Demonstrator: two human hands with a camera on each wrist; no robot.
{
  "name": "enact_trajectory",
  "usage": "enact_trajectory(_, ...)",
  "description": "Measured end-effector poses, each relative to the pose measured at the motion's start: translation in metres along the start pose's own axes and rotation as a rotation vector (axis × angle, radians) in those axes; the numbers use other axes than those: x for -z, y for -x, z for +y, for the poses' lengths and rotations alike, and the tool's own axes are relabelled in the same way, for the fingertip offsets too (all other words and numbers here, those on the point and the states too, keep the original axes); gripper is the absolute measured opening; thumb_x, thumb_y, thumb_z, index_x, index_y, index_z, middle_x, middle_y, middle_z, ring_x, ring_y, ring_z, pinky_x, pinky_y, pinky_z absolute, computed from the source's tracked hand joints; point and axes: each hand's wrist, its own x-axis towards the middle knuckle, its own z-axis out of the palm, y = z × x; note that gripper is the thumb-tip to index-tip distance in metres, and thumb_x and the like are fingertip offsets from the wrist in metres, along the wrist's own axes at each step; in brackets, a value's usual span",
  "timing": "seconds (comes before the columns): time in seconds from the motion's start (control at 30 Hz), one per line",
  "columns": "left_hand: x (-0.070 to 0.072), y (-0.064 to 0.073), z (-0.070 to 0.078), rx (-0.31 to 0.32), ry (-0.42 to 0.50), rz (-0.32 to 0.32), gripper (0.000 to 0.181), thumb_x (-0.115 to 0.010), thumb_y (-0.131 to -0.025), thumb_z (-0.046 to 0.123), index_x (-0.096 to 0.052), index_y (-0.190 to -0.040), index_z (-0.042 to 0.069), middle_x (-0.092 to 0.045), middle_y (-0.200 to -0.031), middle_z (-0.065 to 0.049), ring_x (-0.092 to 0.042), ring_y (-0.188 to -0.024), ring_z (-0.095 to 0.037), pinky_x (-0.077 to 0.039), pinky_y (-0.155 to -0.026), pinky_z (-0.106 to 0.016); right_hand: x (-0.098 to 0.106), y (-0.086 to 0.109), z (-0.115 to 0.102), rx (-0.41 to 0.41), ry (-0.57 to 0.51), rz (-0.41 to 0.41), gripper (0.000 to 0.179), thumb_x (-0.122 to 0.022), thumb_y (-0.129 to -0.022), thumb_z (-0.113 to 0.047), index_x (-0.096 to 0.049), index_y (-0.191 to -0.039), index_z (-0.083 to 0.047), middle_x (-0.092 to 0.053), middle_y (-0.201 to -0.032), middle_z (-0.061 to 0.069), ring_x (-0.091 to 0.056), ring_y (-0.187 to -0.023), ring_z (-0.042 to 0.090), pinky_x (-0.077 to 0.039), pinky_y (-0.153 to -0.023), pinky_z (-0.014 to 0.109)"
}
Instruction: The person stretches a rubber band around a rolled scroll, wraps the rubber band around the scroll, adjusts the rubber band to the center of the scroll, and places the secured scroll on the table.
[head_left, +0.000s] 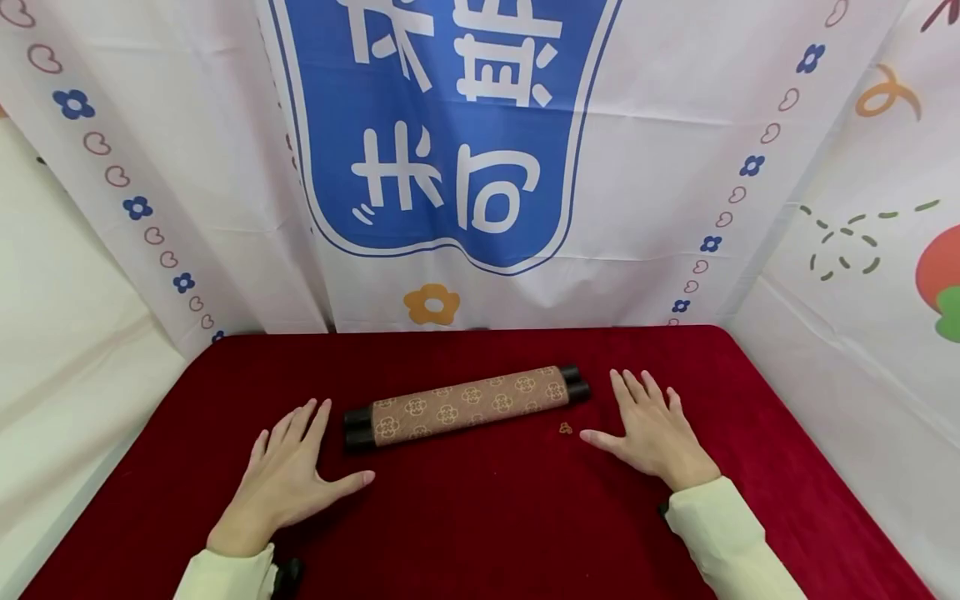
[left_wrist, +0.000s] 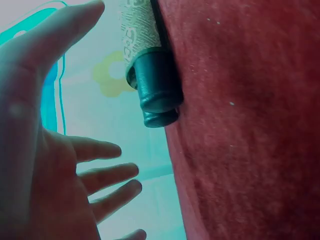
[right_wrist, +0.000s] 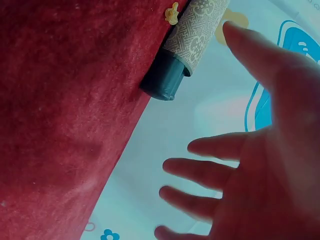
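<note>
1. Holds the left hand (head_left: 279, 479) spread, grasping nothing, toward the left edge of the red velvet surface (head_left: 480, 533).
2. Holds the right hand (head_left: 652, 435) likewise spread and empty, toward the right edge, thumb just beside a small brown looped piece (head_left: 566, 428).
3. Shows a long brown patterned scroll with black rod ends (head_left: 471, 405) between both hands, slightly beyond, long axis running left to right, right end angled toward the far edge.
4. Cannot tell the nearer hand.
</note>
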Motion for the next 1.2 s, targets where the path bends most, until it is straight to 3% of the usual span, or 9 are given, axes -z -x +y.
enact_trajectory(0.13, 0.002, 0.000, 0.004, -0.034, -0.032, 0.057, 0.121, -0.069, -0.081, 0.081, -0.037, -0.159, -0.006, -0.042, -0.160, -0.031, -0.038, -0.145, -0.053, -0.031, -0.113, -0.076, 0.003, -0.001, -0.002, 0.041, 0.028, 0.035, 0.094, -0.068, -0.096, -0.058, -0.037, -0.161, 0.003, -0.043, -0.162, 0.029, -0.038, -0.150, 0.052, -0.030, -0.119, 0.073)
enact_trajectory(0.3, 0.005, -0.003, 0.010, -0.081, -0.062, 0.115, 0.108, -0.071, -0.084, 0.077, -0.052, -0.146, -0.010, -0.055, -0.146, -0.030, -0.051, -0.134, -0.050, -0.046, -0.105, -0.069, 0.005, -0.001, -0.004, 0.103, 0.043, 0.091, 0.068, -0.074, -0.097, -0.041, -0.058, -0.145, 0.003, -0.061, -0.143, 0.026, -0.060, -0.129, 0.046, -0.053, -0.102, 0.062)
enact_trajectory(0.47, 0.006, -0.005, 0.019, -0.122, -0.052, 0.162, 0.083, -0.078, -0.086, 0.062, -0.064, -0.132, -0.005, -0.065, -0.130, -0.024, -0.061, -0.117, -0.043, -0.054, -0.093, -0.061, 0.007, -0.004, -0.006, 0.120, -0.062, 0.043, 0.043, -0.079, -0.095, -0.028, -0.071, -0.126, -0.001, -0.072, -0.117, 0.015, -0.070, -0.107, 0.032, -0.061, -0.089, 0.050)
enact_trajectory(0.6, 0.004, -0.008, 0.030, -0.156, -0.029, 0.175, 0.056, -0.081, -0.091, 0.041, -0.069, -0.125, -0.003, -0.068, -0.122, -0.018, -0.064, -0.110, -0.037, -0.056, -0.090, -0.057, 0.005, -0.011, -0.010, 0.135, -0.175, -0.030, 0.019, -0.079, -0.094, -0.020, -0.075, -0.107, -0.006, -0.069, -0.088, 0.001, -0.063, -0.081, 0.013, -0.057, -0.074, 0.034)
enact_trajectory(0.7, 0.001, -0.011, 0.041, -0.200, -0.020, 0.184, 0.048, -0.082, -0.091, 0.030, -0.069, -0.122, -0.005, -0.069, -0.117, -0.018, -0.064, -0.107, -0.035, -0.058, -0.089, -0.054, 0.001, -0.017, -0.013, 0.173, -0.224, -0.054, 0.008, -0.077, -0.095, -0.014, -0.074, -0.097, -0.008, -0.066, -0.080, -0.003, -0.058, -0.072, 0.007, -0.053, -0.068, 0.027)
enact_trajectory(0.9, -0.009, -0.018, 0.061, -0.291, 0.009, 0.203, 0.040, -0.083, -0.089, 0.022, -0.071, -0.115, -0.006, -0.069, -0.109, -0.015, -0.064, -0.102, -0.030, -0.059, -0.087, -0.046, -0.009, -0.025, -0.017, 0.181, -0.266, -0.081, 0.003, -0.076, -0.095, -0.008, -0.074, -0.094, -0.007, -0.066, -0.076, -0.002, -0.057, -0.067, 0.006, -0.050, -0.063, 0.024)
enact_trajectory(1.2, -0.019, -0.024, 0.088, -0.331, 0.036, 0.136, 0.036, -0.081, -0.092, 0.021, -0.070, -0.118, -0.001, -0.070, -0.116, -0.013, -0.065, -0.117, -0.032, -0.055, -0.102, -0.050, -0.018, -0.032, -0.024, 0.124, -0.288, -0.128, 0.003, -0.076, -0.095, -0.007, -0.074, -0.092, -0.007, -0.066, -0.073, -0.002, -0.057, -0.062, 0.008, -0.048, -0.060, 0.024)
